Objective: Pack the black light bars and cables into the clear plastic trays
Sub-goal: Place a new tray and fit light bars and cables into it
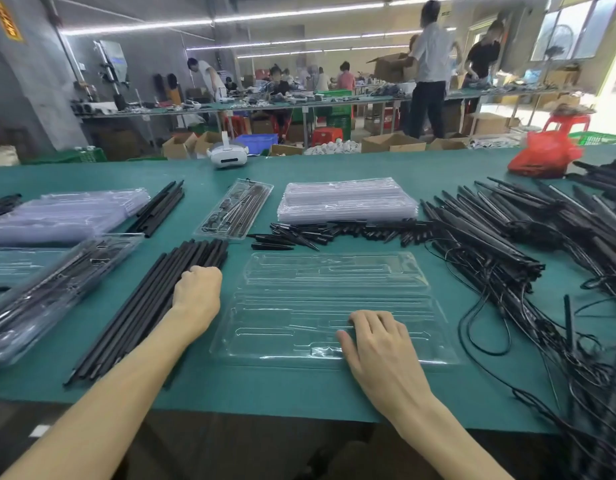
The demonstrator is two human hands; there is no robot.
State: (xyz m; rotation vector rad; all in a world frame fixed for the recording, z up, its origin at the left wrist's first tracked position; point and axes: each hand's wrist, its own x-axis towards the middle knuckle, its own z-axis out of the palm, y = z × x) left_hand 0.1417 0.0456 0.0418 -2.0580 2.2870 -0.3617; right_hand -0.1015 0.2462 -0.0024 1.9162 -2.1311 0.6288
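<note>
Curled fingers of my left hand (197, 292) grab the black bars (126, 323), and my right hand (379, 344) lies flat on the empty clear tray (334, 282) beside them. I think this tray is not started yet. One full tray (57, 289) sits left, and the cables (542, 341) wait on the right.

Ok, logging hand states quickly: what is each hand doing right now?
Left hand: fingers curled onto the row of long black light bars, gripping them.
Right hand: open, resting flat on the empty clear plastic tray.
</note>
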